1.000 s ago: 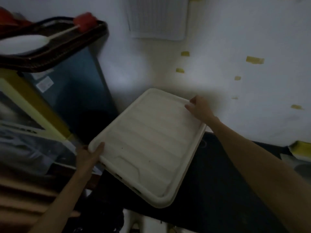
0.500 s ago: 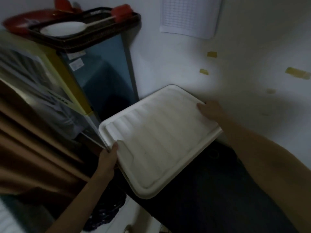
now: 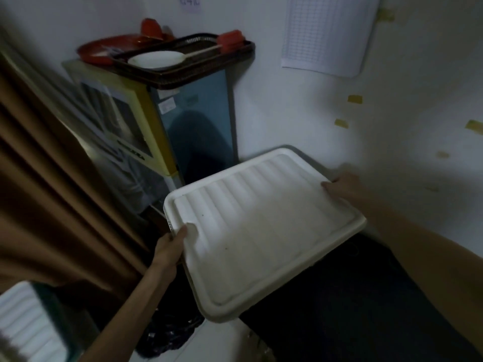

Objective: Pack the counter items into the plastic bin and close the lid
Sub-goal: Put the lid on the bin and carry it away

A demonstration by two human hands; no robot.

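A large white ribbed plastic lid [image 3: 258,231] is held in the air, tilted, above a dark surface [image 3: 352,309]. My left hand [image 3: 170,246] grips its near left edge, thumb on top. My right hand [image 3: 342,188] holds the far right edge, fingers curled over the rim. Another white ribbed plastic piece [image 3: 23,325], possibly a bin's lid, shows at the bottom left corner. The bin's inside and the counter items are out of sight.
A brown curtain [image 3: 52,192] hangs at the left. A blue and yellow cabinet [image 3: 193,121] stands in the corner, with a dark tray [image 3: 188,66] holding a white plate and red things on top. A black plastic bag [image 3: 170,333] lies below.
The view has swung left and back, bringing the curtain and cabinet top into sight. The lid has turned flatter and shifted right in the frame. Both hands keep their grip on it.
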